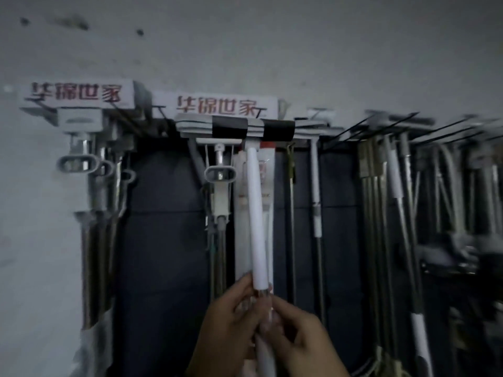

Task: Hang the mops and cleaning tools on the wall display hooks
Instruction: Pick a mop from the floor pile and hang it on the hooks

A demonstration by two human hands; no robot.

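Observation:
A flat mop with a white handle [256, 213] and a white head wrapped in two black bands [253, 129] is raised upright against the wall display. Its head sits level with the black wire hooks [351, 131] under the red-lettered sign [217, 106]. My left hand [226, 325] and my right hand [299, 341] both grip the lower handle where the white foam ends, fingers curled round the shaft. Whether the head rests on a hook cannot be told.
Squeeze mops with oval pull handles [77, 164] hang at the left under another sign [76, 92]. More mops and metal poles [381, 213] crowd the right side. A dark panel [163, 240] backs the display below the grey wall.

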